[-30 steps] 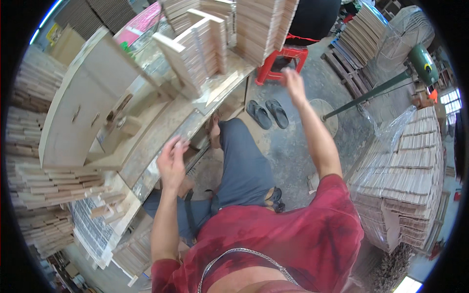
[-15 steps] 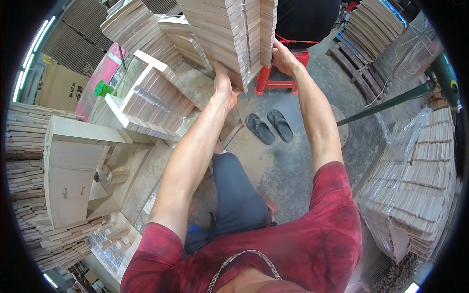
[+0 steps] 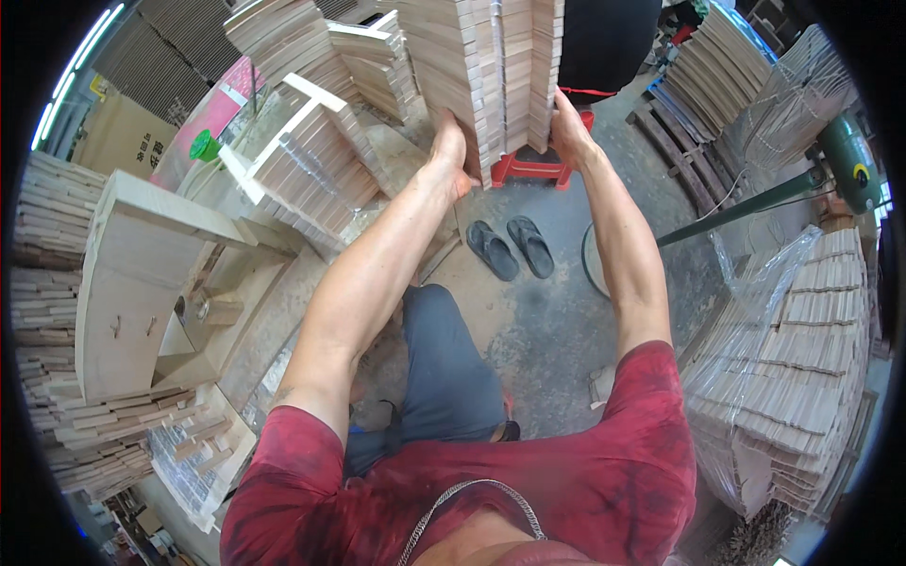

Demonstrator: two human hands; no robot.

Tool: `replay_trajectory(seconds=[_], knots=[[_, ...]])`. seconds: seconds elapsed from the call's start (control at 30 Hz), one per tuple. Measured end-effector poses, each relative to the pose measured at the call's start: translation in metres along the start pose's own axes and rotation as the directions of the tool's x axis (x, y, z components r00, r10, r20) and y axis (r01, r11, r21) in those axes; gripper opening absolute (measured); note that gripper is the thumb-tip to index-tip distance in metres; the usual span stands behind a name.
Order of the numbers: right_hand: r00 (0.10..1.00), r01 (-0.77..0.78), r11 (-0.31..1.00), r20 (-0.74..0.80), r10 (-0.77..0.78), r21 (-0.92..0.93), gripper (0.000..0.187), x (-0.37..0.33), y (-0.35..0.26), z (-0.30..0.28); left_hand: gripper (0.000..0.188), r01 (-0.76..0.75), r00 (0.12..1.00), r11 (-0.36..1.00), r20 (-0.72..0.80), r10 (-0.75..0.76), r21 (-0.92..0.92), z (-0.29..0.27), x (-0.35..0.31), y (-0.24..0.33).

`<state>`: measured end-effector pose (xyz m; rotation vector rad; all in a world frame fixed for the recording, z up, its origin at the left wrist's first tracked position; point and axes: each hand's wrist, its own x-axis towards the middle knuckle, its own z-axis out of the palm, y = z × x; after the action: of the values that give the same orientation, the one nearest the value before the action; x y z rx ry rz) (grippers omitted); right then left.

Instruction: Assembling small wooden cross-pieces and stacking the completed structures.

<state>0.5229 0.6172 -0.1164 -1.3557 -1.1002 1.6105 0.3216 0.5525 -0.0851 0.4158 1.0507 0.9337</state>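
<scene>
Both my arms reach forward around a tall stack of pale wooden pieces, bound with clear wrap down its middle. My left hand presses on its lower left side, and my right hand on its right side. The stack stands upright between the two palms; its top runs out of view. Left of it is a shorter wrapped stack of wooden pieces with an H-shaped end. Whether the held stack rests on anything is hidden.
A red stool stands behind the stack, beside a person in dark clothing. Black sandals lie on the floor. A green pole juts in at right, above a plastic-wrapped wood pile. A wooden cabinet stands left.
The held stack and both hands appear slightly further right in the view, and the stack stands more upright. The view itself has shifted a little.
</scene>
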Motion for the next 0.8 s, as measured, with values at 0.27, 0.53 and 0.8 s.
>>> replay_trajectory(seconds=[0.27, 0.53, 0.8], knots=[[0.996, 0.080, 0.996, -0.034, -0.081, -0.035, 0.091, -0.107, -0.082, 0.017, 0.092, -0.108, 0.954, 0.994, 0.284, 0.098, 0.022, 0.030, -0.083, 0.034], [0.942, 0.312, 0.948, 0.149, -0.300, -0.066, 0.086, -0.165, -0.170, 0.092, 0.072, -0.276, 0.949, 0.937, 0.213, 0.231, 0.212, 0.018, -0.199, 0.122], [0.845, 0.458, 0.882, 0.254, -0.470, 0.107, 0.057, -0.132, -0.188, 0.217, 0.062, -0.355, 0.934, 0.883, 0.084, 0.346, 0.308, -0.065, -0.262, 0.182]])
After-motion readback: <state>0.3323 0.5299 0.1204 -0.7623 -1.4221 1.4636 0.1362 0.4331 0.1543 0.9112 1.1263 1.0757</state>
